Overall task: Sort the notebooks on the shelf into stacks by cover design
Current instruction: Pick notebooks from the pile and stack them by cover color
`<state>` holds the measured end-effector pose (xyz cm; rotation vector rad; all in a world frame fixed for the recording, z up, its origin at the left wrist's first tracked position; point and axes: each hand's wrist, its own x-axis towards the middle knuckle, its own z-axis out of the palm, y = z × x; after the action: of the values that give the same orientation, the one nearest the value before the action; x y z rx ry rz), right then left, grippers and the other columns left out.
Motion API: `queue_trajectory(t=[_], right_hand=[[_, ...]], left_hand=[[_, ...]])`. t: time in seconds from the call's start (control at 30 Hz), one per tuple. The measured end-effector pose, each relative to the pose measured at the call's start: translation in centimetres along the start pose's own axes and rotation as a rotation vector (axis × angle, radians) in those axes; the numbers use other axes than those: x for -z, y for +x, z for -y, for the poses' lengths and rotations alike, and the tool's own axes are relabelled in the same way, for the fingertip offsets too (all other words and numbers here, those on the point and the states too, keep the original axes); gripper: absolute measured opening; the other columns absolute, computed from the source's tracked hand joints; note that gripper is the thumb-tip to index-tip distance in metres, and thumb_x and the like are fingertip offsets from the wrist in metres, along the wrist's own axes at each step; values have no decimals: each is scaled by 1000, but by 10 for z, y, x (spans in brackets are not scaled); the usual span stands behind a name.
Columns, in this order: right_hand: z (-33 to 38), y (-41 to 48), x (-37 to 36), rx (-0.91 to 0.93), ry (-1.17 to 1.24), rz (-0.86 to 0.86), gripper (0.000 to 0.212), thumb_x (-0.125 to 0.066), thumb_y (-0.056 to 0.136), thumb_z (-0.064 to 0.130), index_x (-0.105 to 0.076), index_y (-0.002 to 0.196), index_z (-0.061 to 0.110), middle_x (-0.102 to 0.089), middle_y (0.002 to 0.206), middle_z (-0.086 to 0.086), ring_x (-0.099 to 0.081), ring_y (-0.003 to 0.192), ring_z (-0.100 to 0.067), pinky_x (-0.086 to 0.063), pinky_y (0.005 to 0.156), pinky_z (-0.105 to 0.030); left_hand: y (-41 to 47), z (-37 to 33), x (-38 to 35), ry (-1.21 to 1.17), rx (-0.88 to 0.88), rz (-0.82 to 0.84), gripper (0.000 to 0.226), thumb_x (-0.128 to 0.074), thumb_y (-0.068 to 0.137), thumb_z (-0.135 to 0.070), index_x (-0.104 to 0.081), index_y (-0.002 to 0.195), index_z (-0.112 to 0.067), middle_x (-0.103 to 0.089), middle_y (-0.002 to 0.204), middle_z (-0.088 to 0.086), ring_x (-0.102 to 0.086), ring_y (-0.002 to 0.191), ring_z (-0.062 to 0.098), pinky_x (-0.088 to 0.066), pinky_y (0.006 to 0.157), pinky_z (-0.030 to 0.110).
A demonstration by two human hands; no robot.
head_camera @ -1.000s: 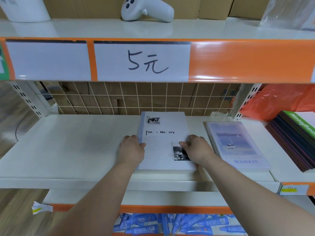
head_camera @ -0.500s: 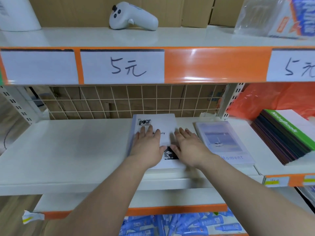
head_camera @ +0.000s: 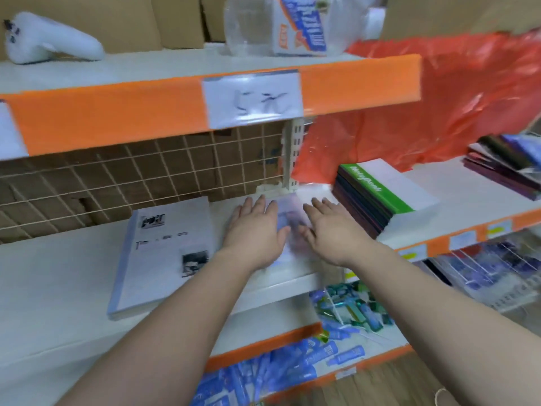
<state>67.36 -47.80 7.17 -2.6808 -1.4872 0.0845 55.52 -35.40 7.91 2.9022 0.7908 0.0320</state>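
Note:
A stack of white notebooks with black photo prints (head_camera: 164, 256) lies on the white middle shelf (head_camera: 52, 288), left of both hands. My left hand (head_camera: 254, 230) and my right hand (head_camera: 328, 230) rest flat, fingers spread, on the pale blue "Moment" notebook stack (head_camera: 285, 222), which is blurred and mostly hidden beneath them. Just right of my right hand stands a taller stack of dark notebooks topped by a green and white cover (head_camera: 380, 191). Another dark pile (head_camera: 506, 168) lies at the far right.
An orange plastic bag (head_camera: 424, 112) fills the back right. The upper shelf holds a white controller (head_camera: 49, 42) and a clear packet (head_camera: 292, 24). Blue packaged goods (head_camera: 278, 364) sit on the lower shelf. A wire grid (head_camera: 146, 174) backs the shelf.
Both hands left the white photo-print stack and moved right onto the pale blue stack. The view swung right, so the white stack now sits at the left.

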Motion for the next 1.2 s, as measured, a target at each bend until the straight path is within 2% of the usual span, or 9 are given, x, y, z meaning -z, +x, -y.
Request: queue_trajectory(t=[0.2,0.3,0.43,0.6,0.7,0.83,1.2], right_hand=[[-100,-36,28,-71,5,-77,60,-33,100,46,-25,151,14,-20,159,-11,-15,147,-29,-9,119,-45],[-155,-60,35,-111,17,-74,59,-32,101,45,-25,150,13,-20,159,-12,-13,147,-29,-6,120,-46],[-220,-96,38,-175,63,-60,57,-30,102,44,-25,150,14,-17,160,-10,-10,148,-28,-5,120,-45],[-289,-124,40,-271,101,-26,59,-28,103,44,-20,153,14,-12,161,-9,-6,149,-28,-4,120,-46],[-322,-127,36,-326,123,-21,59,-29,103,44,-21,152,11,-14,161,-10,-7,149,-28,-5,120,-46],[-357,-122,29,-374,133,13,60,-29,103,44,-20,152,11,-13,161,-10,-6,149,-28,-5,120,-46],[-443,-77,29,-446,79,44,61,-27,102,46,-17,154,14,-10,162,-10,-4,149,-27,-5,121,-43]], left_hand=[[19,-112,-2,55,-74,-56,67,-38,99,-52,-28,151,-12,-23,161,14,-19,147,35,-19,119,44],[27,-173,-9,65,-112,-77,67,-38,99,-51,-27,152,-12,-25,160,14,-20,147,35,-20,119,45],[36,-247,-23,44,-179,-48,66,-36,100,-50,-26,152,-12,-24,160,14,-18,148,35,-16,120,45],[61,-318,-31,78,-274,-12,64,-35,100,-51,-28,150,-12,-28,158,13,-22,145,37,-22,118,47],[80,-348,-38,105,-317,8,62,-36,99,-50,-30,148,-12,-30,156,13,-25,142,37,-25,115,48],[112,-375,-50,106,-337,31,63,-36,100,-49,-28,150,-11,-25,160,14,-20,146,36,-21,118,47],[194,-416,-59,32,-358,53,63,-33,102,-48,-24,152,-12,-20,161,14,-15,148,36,-17,120,45]])
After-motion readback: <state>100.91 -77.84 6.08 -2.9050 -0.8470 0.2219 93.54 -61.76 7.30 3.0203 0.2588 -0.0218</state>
